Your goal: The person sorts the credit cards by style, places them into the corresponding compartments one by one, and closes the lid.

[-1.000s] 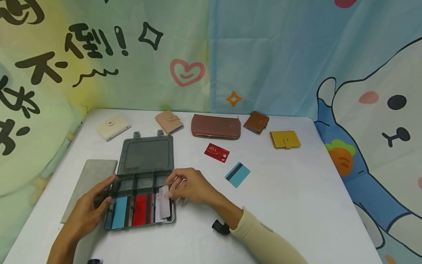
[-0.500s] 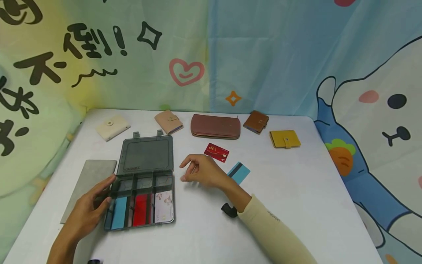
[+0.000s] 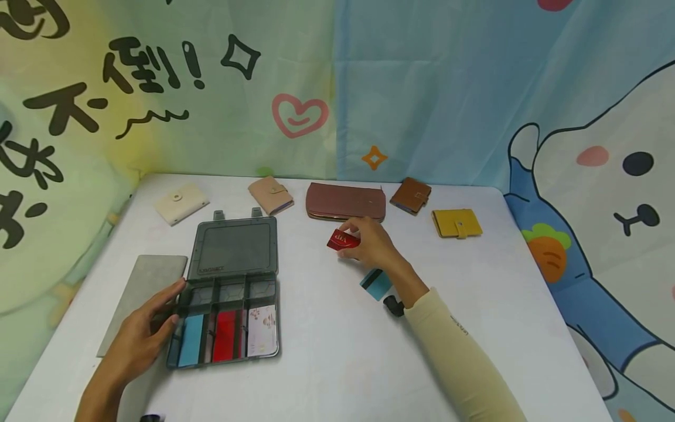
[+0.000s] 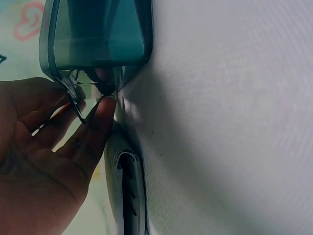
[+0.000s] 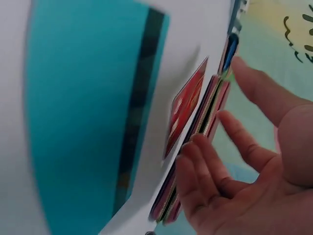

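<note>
A dark translucent card box lies with its lid raised at the back. Blue, red and white cards fill its front compartments. My left hand rests against the box's left side, fingertips at its rim and corner. To the right, my right hand hangs over a red VIP card, its thumb and fingers spread in the right wrist view and apart from the card. A blue card with a dark stripe lies below, partly hidden by the wrist.
Along the back of the table stand a cream wallet, a beige wallet, a long brown purse, a small brown wallet and a yellow one. A flat grey piece lies left of the box.
The right hand let go of the white card in the box's right compartment, then moved right and back to over the red VIP card. The left hand stayed at the box.
</note>
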A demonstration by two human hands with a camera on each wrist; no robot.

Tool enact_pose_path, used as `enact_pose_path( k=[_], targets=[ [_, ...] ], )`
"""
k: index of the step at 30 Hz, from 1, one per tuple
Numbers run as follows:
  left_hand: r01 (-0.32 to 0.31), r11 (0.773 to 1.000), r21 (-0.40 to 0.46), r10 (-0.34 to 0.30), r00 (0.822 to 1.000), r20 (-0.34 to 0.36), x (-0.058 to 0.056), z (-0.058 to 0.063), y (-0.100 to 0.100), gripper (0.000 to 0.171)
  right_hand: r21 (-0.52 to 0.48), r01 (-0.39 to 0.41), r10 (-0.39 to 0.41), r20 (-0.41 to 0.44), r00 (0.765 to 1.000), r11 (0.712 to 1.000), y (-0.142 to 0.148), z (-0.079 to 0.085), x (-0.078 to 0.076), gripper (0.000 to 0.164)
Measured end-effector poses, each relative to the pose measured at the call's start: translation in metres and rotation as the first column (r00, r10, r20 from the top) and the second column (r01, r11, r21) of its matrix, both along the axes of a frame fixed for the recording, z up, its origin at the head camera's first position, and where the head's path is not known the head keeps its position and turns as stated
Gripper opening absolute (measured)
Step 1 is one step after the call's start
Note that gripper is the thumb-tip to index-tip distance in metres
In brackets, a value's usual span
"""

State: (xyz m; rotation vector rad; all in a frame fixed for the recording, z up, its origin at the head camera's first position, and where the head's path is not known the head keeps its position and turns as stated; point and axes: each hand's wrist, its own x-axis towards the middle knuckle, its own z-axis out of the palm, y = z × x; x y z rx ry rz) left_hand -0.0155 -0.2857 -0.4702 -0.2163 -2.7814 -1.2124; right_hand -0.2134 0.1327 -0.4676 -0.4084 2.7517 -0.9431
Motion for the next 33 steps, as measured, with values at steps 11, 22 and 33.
enact_pose_path(
  k=[11,22,33],
  targets=[
    [0.003,1.0,0.012,-0.003,1.0,-0.003,0.002,0.0,0.001,0.071,0.131,0.099,-0.11,0.081,0.991,0.986,-0.01,-0.01,-0.001,0.053],
    [-0.002,1.0,0.024,0.002,1.0,0.009,0.002,0.001,0.001,0.071,0.023,-0.139,0.133,0.163,0.978,0.99,-0.027,0.005,0.024,0.022],
    [-0.026,0.999,-0.028,0.027,0.999,0.031,0.0,0.002,0.001,0.072,-0.359,-0.477,0.575,0.252,0.778,0.803,-0.036,0.018,0.047,0.034]
  ],
)
